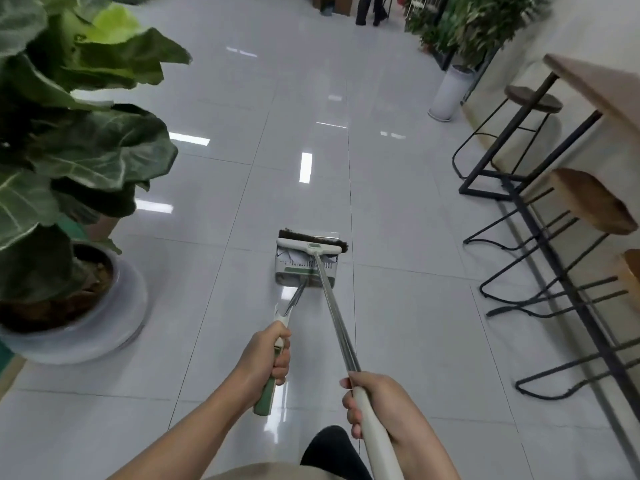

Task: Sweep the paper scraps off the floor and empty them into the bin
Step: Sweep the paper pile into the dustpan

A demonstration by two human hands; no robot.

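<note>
Gripping both long handles, the left hand is curling around the dustpan's green-and-white handle while the right hand is wrapping the broom pole. Straight ahead of both hands, the broom head is lying crosswise at the dustpan mouth, with white paper scraps apparently sitting inside. A white cylindrical bin, probably the target, is standing well apart, far ahead to the right.
</note>
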